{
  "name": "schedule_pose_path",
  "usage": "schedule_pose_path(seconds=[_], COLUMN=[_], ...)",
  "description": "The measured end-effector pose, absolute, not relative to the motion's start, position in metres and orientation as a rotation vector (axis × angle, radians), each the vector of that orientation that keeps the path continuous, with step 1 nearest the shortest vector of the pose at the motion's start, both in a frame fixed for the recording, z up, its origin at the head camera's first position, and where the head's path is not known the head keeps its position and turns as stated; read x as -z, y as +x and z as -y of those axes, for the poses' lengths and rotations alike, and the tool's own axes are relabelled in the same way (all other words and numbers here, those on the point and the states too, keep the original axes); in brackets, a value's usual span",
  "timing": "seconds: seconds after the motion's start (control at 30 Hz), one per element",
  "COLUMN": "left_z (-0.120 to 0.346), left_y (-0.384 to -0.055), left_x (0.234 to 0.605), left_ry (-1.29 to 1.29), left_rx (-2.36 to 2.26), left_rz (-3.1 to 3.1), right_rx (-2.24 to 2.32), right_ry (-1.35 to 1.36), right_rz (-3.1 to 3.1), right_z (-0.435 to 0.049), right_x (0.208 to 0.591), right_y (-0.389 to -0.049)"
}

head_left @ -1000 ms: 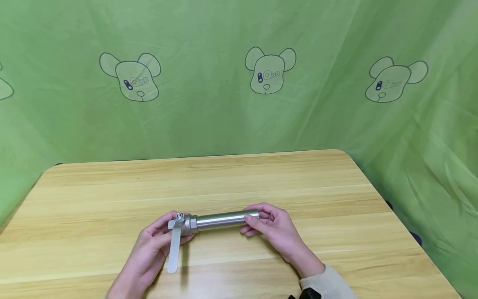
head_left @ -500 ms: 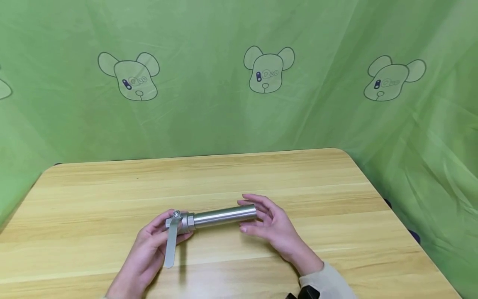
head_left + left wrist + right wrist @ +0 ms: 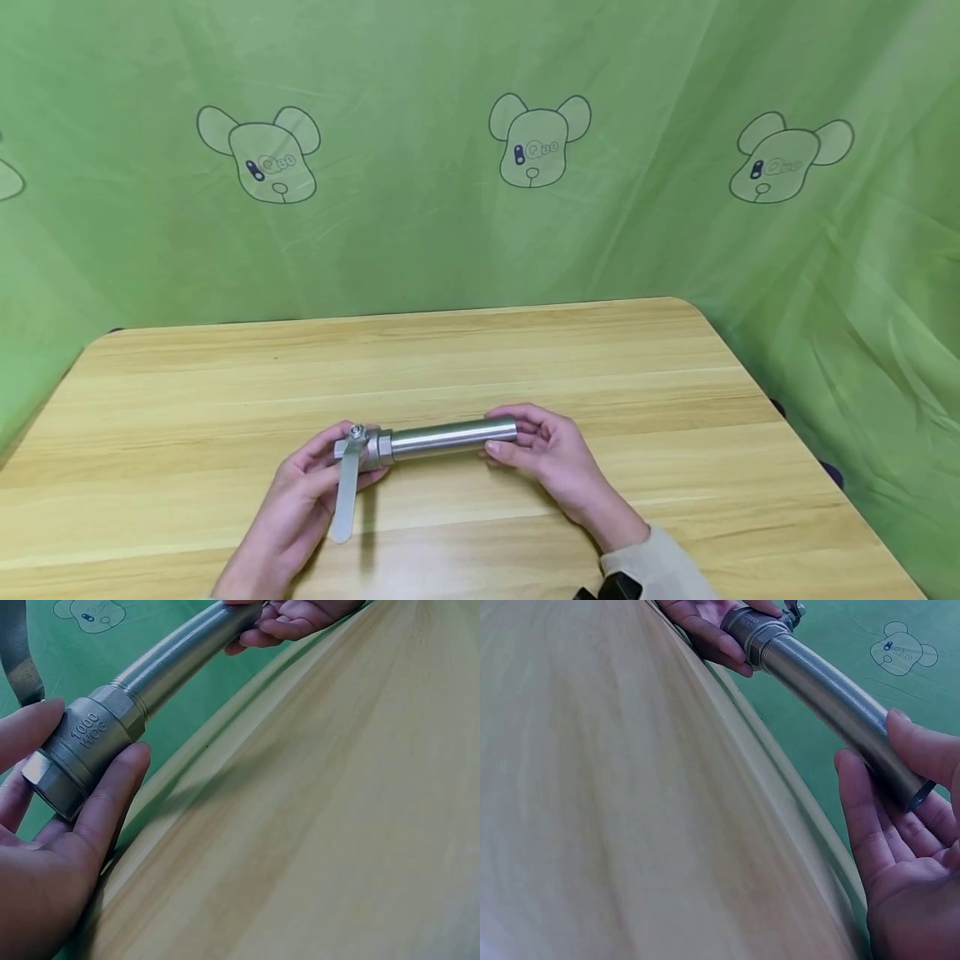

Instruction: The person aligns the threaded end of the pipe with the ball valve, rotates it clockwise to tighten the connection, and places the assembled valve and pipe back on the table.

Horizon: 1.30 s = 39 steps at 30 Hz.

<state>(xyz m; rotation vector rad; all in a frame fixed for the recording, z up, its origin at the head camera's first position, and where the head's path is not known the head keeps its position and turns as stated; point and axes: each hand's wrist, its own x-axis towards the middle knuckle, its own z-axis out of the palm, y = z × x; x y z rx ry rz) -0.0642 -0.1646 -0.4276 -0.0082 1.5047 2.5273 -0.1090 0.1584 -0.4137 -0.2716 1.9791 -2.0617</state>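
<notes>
My left hand [image 3: 292, 508] grips a metal ball valve [image 3: 372, 451] at the left, holding it above the table. The valve's flat lever handle [image 3: 346, 496] points down toward me, and its body bears the raised marking "1000 WOG" in the left wrist view. A shiny steel pipe [image 3: 450, 437] extends from the valve's hex end to the right, tilted slightly up; the thread between them is mostly hidden. At the pipe's free end, my right hand [image 3: 566, 467] holds it between thumb [image 3: 922, 746] and fingers. The open end of the pipe shows in the right wrist view.
The wood-grain table [image 3: 420, 358] lies beneath both hands. Behind it and at its sides hangs a green curtain [image 3: 405, 225] printed with bear heads. A black device [image 3: 618, 586] sits at my right sleeve [image 3: 656, 562].
Half a second ago my right fingers were spread loosely around the pipe's end, after holding it earlier. They have closed in on it again, and the pipe's right end has dipped slightly.
</notes>
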Motion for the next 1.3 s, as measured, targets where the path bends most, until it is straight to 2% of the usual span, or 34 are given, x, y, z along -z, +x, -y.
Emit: schedule_pose_path(seconds=[0.83, 1.1, 1.3], left_z=[0.160, 0.155, 0.153], left_y=[-0.064, -0.063, -0.061], left_x=[0.428, 0.423, 0.419], left_ry=[-0.136, -0.003, -0.024], left_rx=[-2.513, -2.566, -2.536], left_rz=[-1.573, -1.674, -1.800], right_rx=[2.018, 1.927, 1.884], right_ry=[-0.397, -0.381, -0.275], right_rz=[-2.155, -2.340, -2.351], right_z=[-0.159, -0.158, -0.159], right_x=[0.415, 0.408, 0.400], right_y=[-0.108, -0.106, -0.101])
